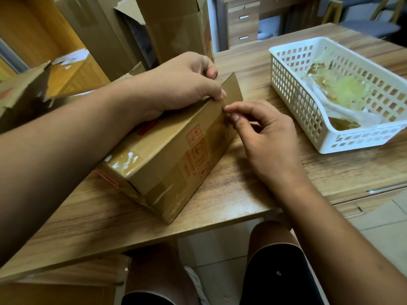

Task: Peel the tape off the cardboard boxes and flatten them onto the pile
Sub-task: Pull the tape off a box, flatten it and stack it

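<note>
Pinched in my right hand (268,137), the clear tape strip (222,128) runs down-frame along the brown cardboard box (158,159) my left hand (182,84) grips.

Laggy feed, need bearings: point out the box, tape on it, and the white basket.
cardboard box (163,160), head view, near side face left of the red print.
tape (126,160), head view, glossy strip over the box's near top corner.
white basket (286,86), head view, perforated left wall.
</note>
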A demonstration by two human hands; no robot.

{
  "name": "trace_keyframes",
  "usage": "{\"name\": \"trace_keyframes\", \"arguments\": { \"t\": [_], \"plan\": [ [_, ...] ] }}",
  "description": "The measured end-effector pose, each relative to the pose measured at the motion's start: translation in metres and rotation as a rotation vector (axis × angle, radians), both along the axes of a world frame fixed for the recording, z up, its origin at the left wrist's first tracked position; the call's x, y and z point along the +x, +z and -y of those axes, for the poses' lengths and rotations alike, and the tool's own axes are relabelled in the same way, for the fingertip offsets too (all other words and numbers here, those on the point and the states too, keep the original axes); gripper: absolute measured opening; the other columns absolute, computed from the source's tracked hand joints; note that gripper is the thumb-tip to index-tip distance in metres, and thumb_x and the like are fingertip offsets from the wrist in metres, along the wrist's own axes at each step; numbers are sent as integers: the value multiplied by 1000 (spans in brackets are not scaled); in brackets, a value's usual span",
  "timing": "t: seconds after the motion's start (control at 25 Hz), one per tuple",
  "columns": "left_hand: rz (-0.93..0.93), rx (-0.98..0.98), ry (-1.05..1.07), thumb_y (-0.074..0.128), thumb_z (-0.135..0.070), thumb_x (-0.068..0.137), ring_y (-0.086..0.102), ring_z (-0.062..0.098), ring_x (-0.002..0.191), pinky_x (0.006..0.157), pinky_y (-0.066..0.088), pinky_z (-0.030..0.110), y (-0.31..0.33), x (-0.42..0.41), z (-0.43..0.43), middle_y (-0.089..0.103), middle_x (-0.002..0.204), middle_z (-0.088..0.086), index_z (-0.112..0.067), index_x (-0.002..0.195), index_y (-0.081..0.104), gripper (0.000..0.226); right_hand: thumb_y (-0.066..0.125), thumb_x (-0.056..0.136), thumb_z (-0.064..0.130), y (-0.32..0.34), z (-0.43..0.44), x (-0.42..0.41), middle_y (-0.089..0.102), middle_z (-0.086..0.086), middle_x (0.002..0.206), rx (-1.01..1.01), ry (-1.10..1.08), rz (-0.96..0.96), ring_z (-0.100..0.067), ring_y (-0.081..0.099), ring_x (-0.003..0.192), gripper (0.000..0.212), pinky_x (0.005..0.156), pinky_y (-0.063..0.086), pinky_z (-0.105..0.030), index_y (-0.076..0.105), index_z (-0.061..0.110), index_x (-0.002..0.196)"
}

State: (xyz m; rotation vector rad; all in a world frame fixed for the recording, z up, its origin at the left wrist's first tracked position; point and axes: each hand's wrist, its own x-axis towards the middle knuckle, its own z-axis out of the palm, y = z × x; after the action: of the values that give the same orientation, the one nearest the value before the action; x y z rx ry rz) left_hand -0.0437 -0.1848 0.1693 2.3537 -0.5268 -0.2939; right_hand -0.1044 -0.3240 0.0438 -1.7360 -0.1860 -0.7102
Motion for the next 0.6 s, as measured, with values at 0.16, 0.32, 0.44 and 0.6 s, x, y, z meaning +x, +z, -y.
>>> {"name": "trace_keyframes", "arguments": {
  "t": [0.16,0.32,0.44,0.6],
  "plan": [
    [-1,13,3,73,-16,89,51,1,59,58,42,18,-1,0,0,53,64,-9,-27,79,45,31,62,94,5,1,0,0,68,7,92,0,10,-29,-7,67,89,17,78,54,-23,75,16,96],
    [-13,1,-9,69,-12,91,58,-8,53,52,43,10,1,-2,0,58,53,-14,-25,82,44,30,61,92,6,2,-1,-3,70,5,92,19,-5,-15,-10,68,89,16,79,56,-25,74,15,95],
    [-11,19,-6,70,-14,91,58,-7,56,54,44,11,2,-2,0,58,56,-14,-25,81,44,30,63,95,8,2,-2,-3,70,7,96,18,-2,-6,-10,69,92,17,80,57,-26,75,16,103],
    [-15,11,14,71,-15,90,59,-3,61,60,45,17,1,-1,1,58,60,-13,-25,79,44,31,63,93,8,2,-3,-1,69,7,93,11,9,-11,-12,69,90,15,81,59,-37,73,19,98]
  ]
}}
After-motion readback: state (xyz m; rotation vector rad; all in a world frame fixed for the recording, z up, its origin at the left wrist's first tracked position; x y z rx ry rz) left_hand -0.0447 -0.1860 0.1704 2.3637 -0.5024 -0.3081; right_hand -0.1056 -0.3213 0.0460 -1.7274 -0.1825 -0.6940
